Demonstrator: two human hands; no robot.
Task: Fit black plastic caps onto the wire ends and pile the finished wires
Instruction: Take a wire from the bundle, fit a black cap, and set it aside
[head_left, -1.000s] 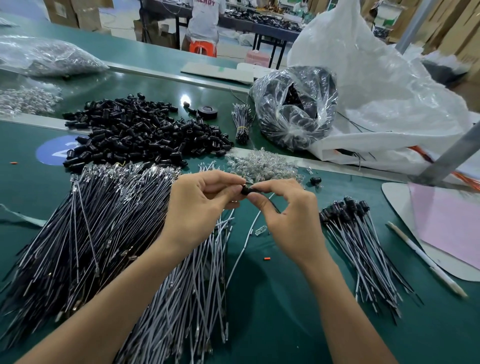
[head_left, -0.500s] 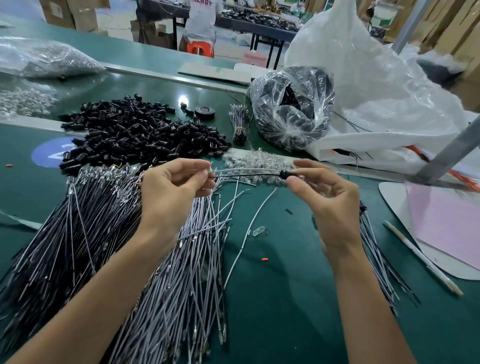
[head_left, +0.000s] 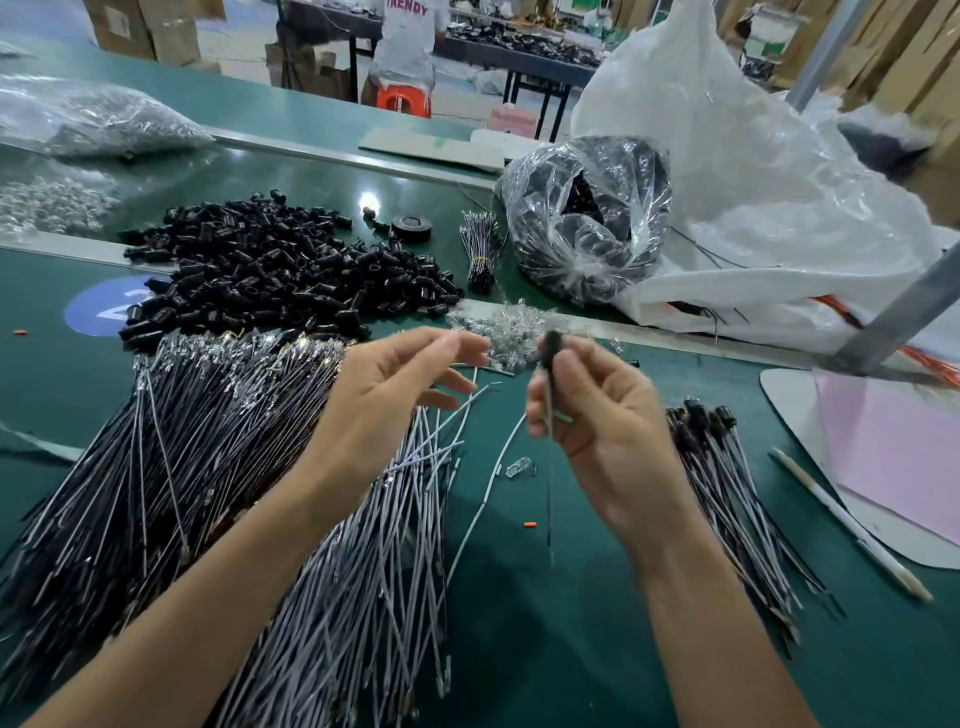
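**Capped wire pinched in right hand, left hand loose**

Pinches a wire (head_left: 546, 400) in the right hand (head_left: 602, 436), with thumb and fingers curled tight round it. Holds it upright over the table (head_left: 519, 649), near the middle, with a black cap (head_left: 551, 343) on the top end. Pokes the cap out just above the fingertips; a bit blurred, so no telling how far on. Lets the thin wire hang down below the palm.

Holds the left hand (head_left: 384, 410) up just beside, not touching the right. Fingers spread and softly bent, gripping nothing.

Behind the hands, a big heap of loose caps (head_left: 280, 275). Under the left arm, a wide pile of bare wires (head_left: 182, 467), black on the left and grey nearer the middle, with shiny metal tips. To the right of the right hand, a small pile of done wires (head_left: 727, 493), black caps all at the far end. Just behind the cap, a little heap of clear bits (head_left: 509, 327), and one clear bit (head_left: 519, 466) alone on the table below the hands. Further back, a roll of tape (head_left: 411, 227), a small tied bundle (head_left: 480, 249), a clear bag (head_left: 587, 228) full of dark stuff and a big white sack (head_left: 753, 182). At the far right, a long white stick (head_left: 852, 525) beside a pink sheet (head_left: 893, 452).
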